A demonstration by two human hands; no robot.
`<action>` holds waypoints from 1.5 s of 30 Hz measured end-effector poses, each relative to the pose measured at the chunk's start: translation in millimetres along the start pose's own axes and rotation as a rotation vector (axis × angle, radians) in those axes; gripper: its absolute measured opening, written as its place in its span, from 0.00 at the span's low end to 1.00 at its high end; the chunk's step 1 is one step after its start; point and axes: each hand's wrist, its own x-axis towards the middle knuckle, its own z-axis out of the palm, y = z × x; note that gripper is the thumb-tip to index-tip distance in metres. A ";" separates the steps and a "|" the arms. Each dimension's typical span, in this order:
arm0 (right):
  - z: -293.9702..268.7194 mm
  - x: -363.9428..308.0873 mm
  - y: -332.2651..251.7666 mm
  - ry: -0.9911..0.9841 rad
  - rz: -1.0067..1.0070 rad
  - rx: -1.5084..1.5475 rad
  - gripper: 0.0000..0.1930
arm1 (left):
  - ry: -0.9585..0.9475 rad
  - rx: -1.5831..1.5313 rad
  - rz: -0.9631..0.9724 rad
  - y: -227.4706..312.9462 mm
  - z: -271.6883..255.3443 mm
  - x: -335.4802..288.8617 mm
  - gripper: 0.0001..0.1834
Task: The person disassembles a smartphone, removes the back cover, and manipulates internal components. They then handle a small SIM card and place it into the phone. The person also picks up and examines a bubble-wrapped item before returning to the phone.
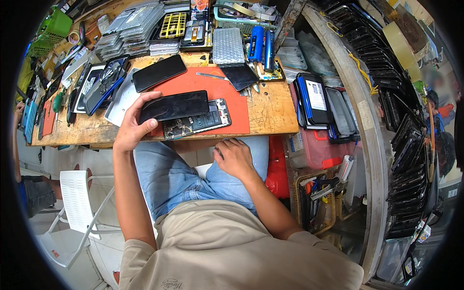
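My left hand point(134, 126) grips a black phone screen point(176, 105) at its left end, thumb at the near edge and fingers at the far edge. The screen is tilted over an opened phone point(205, 124), whose dark battery and inner parts show and whose far left portion is covered. Both are above the orange-red mat point(237, 116) near the bench's front edge. Another black phone point(159, 73) lies face up just beyond. My right hand point(234, 155) rests on my right thigh, fingers loosely bent and apart from the bench, holding nothing.
On the wooden bench point(275, 108), tweezers point(212, 76) and a dark panel point(240, 76) lie behind. Several phones point(104, 89) crowd the left; stacked plastic sleeves point(133, 26) and blue bottles point(256, 43) stand at the back. A metal post point(369, 145) borders the right, and a white chair point(77, 203) stands left.
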 end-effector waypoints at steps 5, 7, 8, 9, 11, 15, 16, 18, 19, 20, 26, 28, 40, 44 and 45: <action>0.2 0.0 -0.3 0.002 0.007 0.012 0.09 | 0.000 -0.009 -0.008 1.0 1.1 -0.4 0.43; 0.3 0.0 -0.2 -0.010 0.010 0.014 0.09 | -0.004 -0.006 -0.003 1.2 0.8 -0.4 0.43; 0.5 0.4 0.0 0.006 0.008 -0.001 0.08 | -0.005 -0.005 0.002 0.9 1.0 -0.2 0.42; 0.6 0.8 0.1 0.022 0.005 -0.013 0.07 | -0.001 0.010 0.008 0.9 0.9 -0.2 0.41; 1.4 1.2 -1.0 0.028 0.006 -0.015 0.06 | -0.011 -0.001 0.010 0.8 0.6 -1.0 0.39; 0.3 1.3 -0.8 0.014 0.007 -0.007 0.07 | -0.017 0.007 0.011 0.2 -0.3 -1.1 0.38; -0.3 1.2 -0.8 0.010 0.008 -0.005 0.07 | -0.016 0.002 0.012 -0.2 0.1 -1.1 0.38; -1.2 1.8 -1.1 0.010 0.006 -0.007 0.07 | -0.017 -0.004 0.011 -0.1 0.2 -0.8 0.38; -1.4 2.2 -1.5 0.013 0.001 -0.010 0.07 | -0.018 -0.005 0.009 0.2 0.2 -0.7 0.39; -1.6 2.8 -1.8 0.006 0.008 -0.006 0.07 | -0.018 -0.005 0.008 0.7 0.3 -0.5 0.39; 1.1 1.4 -0.1 0.033 -0.014 0.008 0.07 | -0.016 0.036 0.025 3.5 -1.0 -1.6 0.37; 1.4 -1.4 3.6 -0.009 0.003 -0.011 0.08 | -0.048 -0.001 0.004 0.2 -0.9 -0.7 0.36; -4.2 2.0 -3.9 -0.036 0.068 0.008 0.06 | -0.083 0.146 0.081 -6.8 -0.2 3.9 0.37; -4.3 1.4 -2.5 0.007 0.038 0.019 0.06 | -0.056 0.161 0.127 -5.9 2.4 3.8 0.35; -3.5 1.7 -2.8 0.044 0.013 0.020 0.06 | -0.061 0.142 0.118 -5.9 2.5 3.9 0.35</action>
